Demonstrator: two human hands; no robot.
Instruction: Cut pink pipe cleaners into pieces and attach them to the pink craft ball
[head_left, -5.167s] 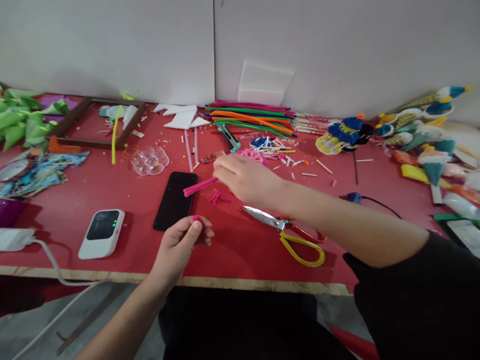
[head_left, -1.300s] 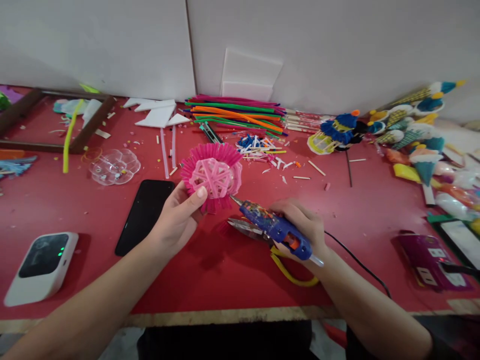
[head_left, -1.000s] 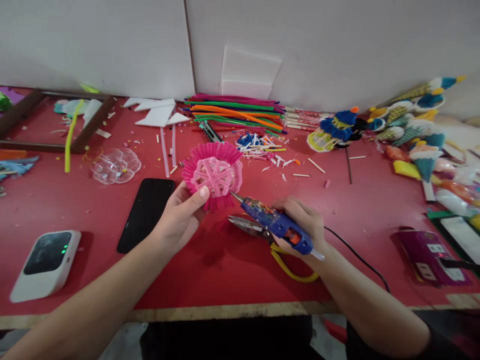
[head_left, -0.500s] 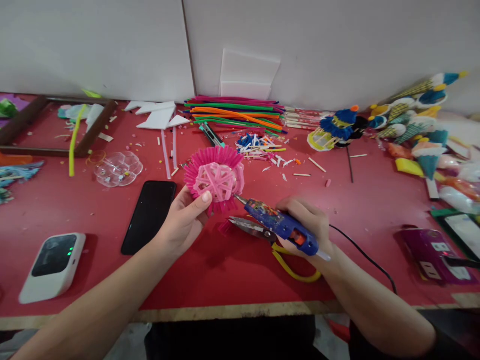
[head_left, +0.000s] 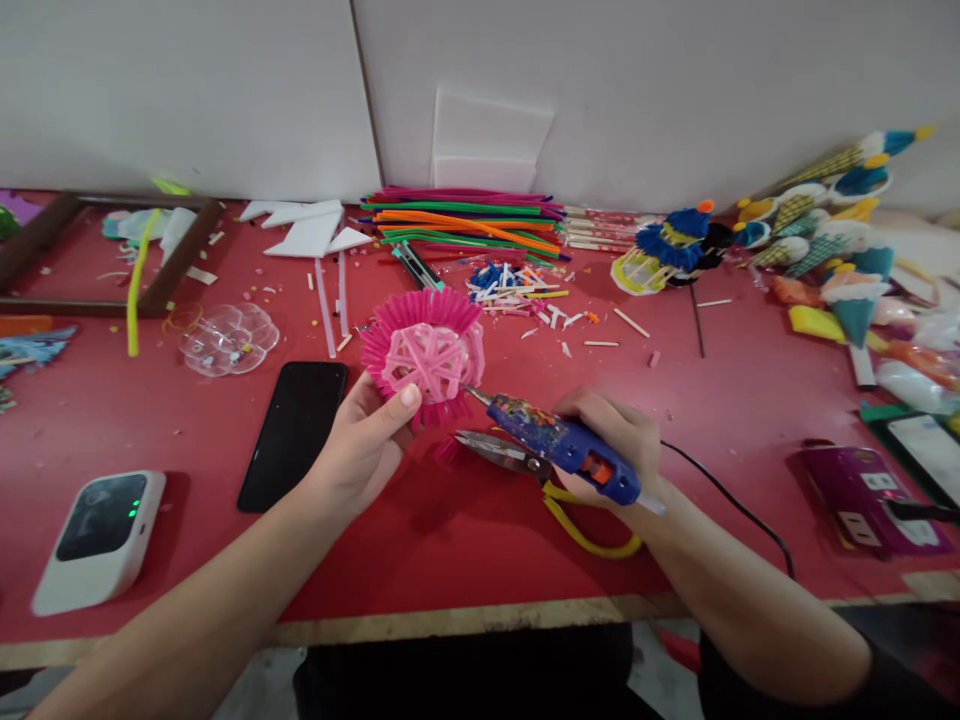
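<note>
Round fringed pink ornament [head_left: 427, 355], speckled glue gun [head_left: 551, 435], pointed metal nozzle [head_left: 478, 395]

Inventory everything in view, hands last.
Fringed piece: 1, pink, centre
Glue gun: 1, blue, centre
Scissors: 1, silver and yellow, centre
Phone: 1, black, centre left
Lit device: 1, white, front left
Petalled tray: 1, clear, left
Frame: 1, brown, back left
Sheets: several, white, back
Fuzzy sticks: many, multicoloured, back centre
Cutter: 1, teal, back centre
Loose bits: many, mixed, back centre
Cone figures: several, mixed, back right
Socket box: 1, purple, right
Table: 1, red, beneath
Wall: 1, grey, back
Left hand: 1, bare, holding fringed piece
Right hand: 1, bare, holding glue gun
</note>
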